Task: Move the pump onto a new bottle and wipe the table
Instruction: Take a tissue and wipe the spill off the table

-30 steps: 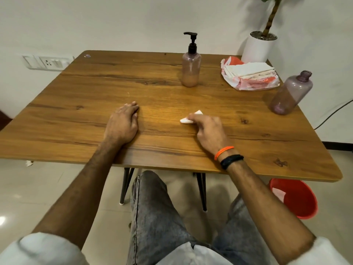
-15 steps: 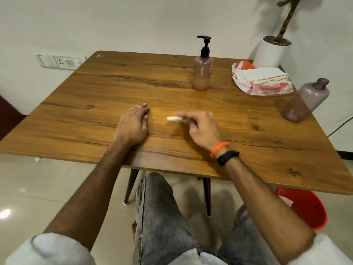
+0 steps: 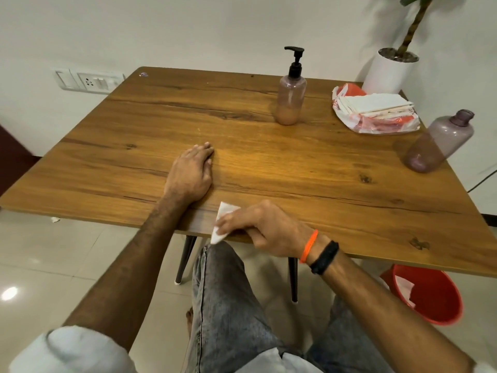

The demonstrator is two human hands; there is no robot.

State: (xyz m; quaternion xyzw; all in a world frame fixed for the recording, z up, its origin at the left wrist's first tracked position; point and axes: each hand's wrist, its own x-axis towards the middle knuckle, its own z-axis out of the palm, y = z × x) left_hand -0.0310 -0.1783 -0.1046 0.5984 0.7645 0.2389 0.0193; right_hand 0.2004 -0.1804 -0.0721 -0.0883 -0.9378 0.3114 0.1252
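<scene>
At the near desk edge, a white tissue (image 3: 222,223) sits pinched in the right hand (image 3: 265,229), fingers (image 3: 228,225) clamped on it. Just beyond and left of them, the left hand (image 3: 190,173) lies flat on the desk (image 3: 269,168), fingers together, holding nothing. Far beyond stands the pump bottle (image 3: 291,95); well right of it a tissue pack (image 3: 375,110) and the capless bottle (image 3: 439,142). Red bucket (image 3: 430,294) on the floor.

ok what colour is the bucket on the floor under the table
Red. The bucket sits under the table's right near corner, clearest in the head view.
</scene>
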